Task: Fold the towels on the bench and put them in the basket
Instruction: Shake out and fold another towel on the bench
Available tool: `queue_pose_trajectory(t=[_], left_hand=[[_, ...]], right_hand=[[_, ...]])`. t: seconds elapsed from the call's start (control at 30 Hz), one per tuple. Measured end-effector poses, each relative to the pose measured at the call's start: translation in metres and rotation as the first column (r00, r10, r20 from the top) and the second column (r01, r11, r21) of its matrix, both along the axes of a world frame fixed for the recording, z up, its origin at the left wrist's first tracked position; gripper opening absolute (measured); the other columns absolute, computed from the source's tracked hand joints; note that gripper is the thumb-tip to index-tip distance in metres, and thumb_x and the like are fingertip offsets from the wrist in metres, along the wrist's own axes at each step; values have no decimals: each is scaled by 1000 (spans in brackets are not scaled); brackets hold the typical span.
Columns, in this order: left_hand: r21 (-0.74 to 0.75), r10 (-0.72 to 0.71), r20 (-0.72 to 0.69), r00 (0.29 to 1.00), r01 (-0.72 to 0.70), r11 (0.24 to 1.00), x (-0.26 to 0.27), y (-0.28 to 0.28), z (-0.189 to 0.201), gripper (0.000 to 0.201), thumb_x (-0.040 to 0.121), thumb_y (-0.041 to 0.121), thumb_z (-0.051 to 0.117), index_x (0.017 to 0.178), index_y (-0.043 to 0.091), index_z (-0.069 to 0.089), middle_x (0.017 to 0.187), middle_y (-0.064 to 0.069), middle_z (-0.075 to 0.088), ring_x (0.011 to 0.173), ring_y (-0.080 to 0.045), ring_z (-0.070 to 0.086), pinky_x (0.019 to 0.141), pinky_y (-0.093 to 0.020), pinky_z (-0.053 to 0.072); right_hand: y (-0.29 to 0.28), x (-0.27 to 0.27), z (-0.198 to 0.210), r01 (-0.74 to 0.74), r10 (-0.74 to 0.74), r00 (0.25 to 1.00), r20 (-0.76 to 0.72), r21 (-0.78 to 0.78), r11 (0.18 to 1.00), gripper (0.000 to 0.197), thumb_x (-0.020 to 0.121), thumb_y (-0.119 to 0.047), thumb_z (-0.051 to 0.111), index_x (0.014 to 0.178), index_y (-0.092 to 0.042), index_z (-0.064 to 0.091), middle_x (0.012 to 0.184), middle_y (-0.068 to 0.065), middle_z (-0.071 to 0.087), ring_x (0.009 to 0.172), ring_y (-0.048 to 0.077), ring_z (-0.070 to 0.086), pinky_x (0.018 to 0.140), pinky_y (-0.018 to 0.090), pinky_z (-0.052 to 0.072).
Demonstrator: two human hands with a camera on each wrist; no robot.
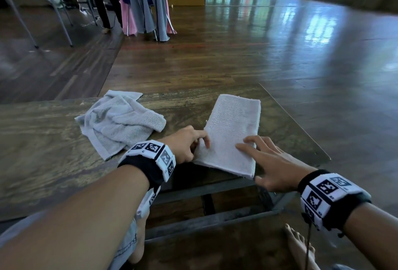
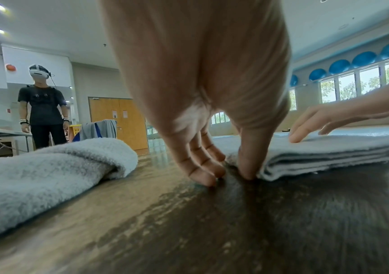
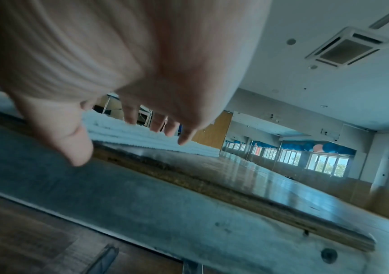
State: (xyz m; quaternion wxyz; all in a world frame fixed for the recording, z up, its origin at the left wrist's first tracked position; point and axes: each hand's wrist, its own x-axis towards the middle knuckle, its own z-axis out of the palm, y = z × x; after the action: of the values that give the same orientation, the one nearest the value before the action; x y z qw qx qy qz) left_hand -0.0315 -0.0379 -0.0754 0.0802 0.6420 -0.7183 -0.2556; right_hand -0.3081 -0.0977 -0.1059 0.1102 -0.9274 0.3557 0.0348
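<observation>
Head view: folded towel (image 1: 233,132) lies centre-right on bench (image 1: 53,140), near edge hanging slightly over bench lip. Left hand (image 1: 185,142) pinches its lower-left edge; right hand (image 1: 269,162) w/ spread fingers, tips on towel. Crumpled towel (image 1: 120,119) at centre-left, apart.
Left wrist view: thumb (image 2: 247,159) against towel stack's corner, fingers on bench.
Right wrist view: fingers (image 3: 184,137) straight over towel, blurry.
</observation>
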Motion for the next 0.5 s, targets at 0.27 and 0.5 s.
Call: queue_pose_trajectory(t=[0.27,0.5], left_hand=[[-198,91,-145,985,-119,973,-4,-9,4,15,93,21,62,101,14,73,103,-2,63,90,-18,61,85,-28,47],[34,291,-288,912,-294,955,-7,-30,13,43,102,28,48,65,6,52,62,-9,55,53,-20,52,58,-28,42]], right_hand=[[6,-5,14,-61,66,903,424,-24,998,12,92,-27,70,103,-22,69,102,-11,66,98,11,61,87,39,50],[-13,-3,39,67,-370,722,585,472,879,12,97,-16,64,89,-9,68,67,1,71,65,12,68,61,31,58]])
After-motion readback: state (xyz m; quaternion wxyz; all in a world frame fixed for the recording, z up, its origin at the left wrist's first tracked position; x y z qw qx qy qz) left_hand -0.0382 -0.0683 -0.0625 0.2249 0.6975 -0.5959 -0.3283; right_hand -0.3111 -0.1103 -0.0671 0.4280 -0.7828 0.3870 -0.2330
